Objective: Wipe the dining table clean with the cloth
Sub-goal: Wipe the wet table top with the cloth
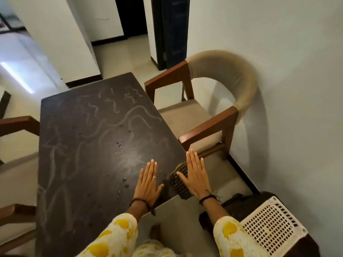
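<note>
Yellow-patterned sleeves (118, 236) reach out; left hand (148, 184) lies flat on the dark worktop (83, 164), right hand (194, 175) flat over the checked cloth (179, 184), neither grip closed. Sitting at the near corner, the cloth could slip off.

Both arms reach forward in yellow-and-white patterned sleeves, a dark beaded band at each wrist. The left hand (148, 182) lies palm down, fingers straight and together, thumb spread, 1 ring showing. The right hand (194, 175) is likewise flat, fingers extended, thumb angled out.
</note>
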Available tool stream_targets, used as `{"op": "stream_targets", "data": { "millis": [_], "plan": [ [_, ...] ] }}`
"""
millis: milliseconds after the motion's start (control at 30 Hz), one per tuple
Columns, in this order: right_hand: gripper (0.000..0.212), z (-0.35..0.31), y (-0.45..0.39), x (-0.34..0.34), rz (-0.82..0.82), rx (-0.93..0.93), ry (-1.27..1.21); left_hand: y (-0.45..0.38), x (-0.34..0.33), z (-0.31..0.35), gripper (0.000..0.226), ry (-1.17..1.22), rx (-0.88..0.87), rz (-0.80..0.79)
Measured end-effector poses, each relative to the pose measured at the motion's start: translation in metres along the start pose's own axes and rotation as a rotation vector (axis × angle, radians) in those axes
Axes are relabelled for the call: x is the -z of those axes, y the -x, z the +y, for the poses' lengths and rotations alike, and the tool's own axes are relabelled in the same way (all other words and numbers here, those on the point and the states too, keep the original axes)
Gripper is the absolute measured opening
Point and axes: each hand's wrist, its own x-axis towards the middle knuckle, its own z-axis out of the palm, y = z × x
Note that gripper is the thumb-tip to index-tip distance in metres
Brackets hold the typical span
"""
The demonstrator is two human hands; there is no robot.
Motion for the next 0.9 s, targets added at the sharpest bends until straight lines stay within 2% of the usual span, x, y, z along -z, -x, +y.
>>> {"op": "stream_targets", "data": {
  "millis": [33, 133, 167, 267, 367, 500, 567, 667, 700, 800, 900],
  "plan": [
    [0.082, 0.0, 0.002, -0.01, -0.029, -0.033, -0.019, -0.001, 0.0, -0.002, 0.093, 0.006, 0.021, -0.093],
    [0.085, -0.005, 0.013, -0.023, -0.324, -0.191, -0.075, -0.003, 0.003, -0.007, 0.11, -0.05, 0.072, -0.391],
    [0.087, -0.008, 0.013, -0.028, -0.34, -0.219, -0.07, -0.005, -0.005, -0.009, 0.105, -0.049, 0.044, -0.426],
    [0.099, -0.025, 0.011, -0.03, -0.231, -0.276, 0.013, -0.016, -0.012, -0.014, 0.096, -0.045, 0.044, -0.718],
    [0.103, -0.04, 0.013, -0.04, -0.228, -0.341, 0.045, -0.023, -0.017, -0.023, 0.101, 0.003, 0.027, -0.758],
    [0.098, -0.048, 0.009, -0.046, -0.216, -0.423, 0.039, -0.024, -0.02, -0.03, 0.104, -0.004, -0.019, -0.701],
    [0.09, -0.05, 0.003, -0.048, -0.277, -0.401, 0.096, -0.021, -0.023, -0.03, 0.102, 0.037, -0.003, -0.689],
    [0.092, -0.056, -0.008, -0.049, -0.333, -0.426, 0.225, -0.023, -0.022, -0.03, 0.102, 0.054, 0.013, -0.69],
    [0.089, -0.058, -0.009, -0.052, -0.404, -0.417, 0.27, -0.023, -0.022, -0.03, 0.102, 0.055, 0.017, -0.687],
    [0.063, -0.055, -0.012, -0.055, -0.424, -0.366, 0.366, -0.022, -0.022, -0.029, 0.104, 0.079, 0.038, -0.683],
    [0.049, -0.051, -0.023, -0.03, -0.502, -0.285, 0.366, -0.02, -0.023, -0.028, 0.105, 0.072, 0.048, -0.675]
  ]
}}
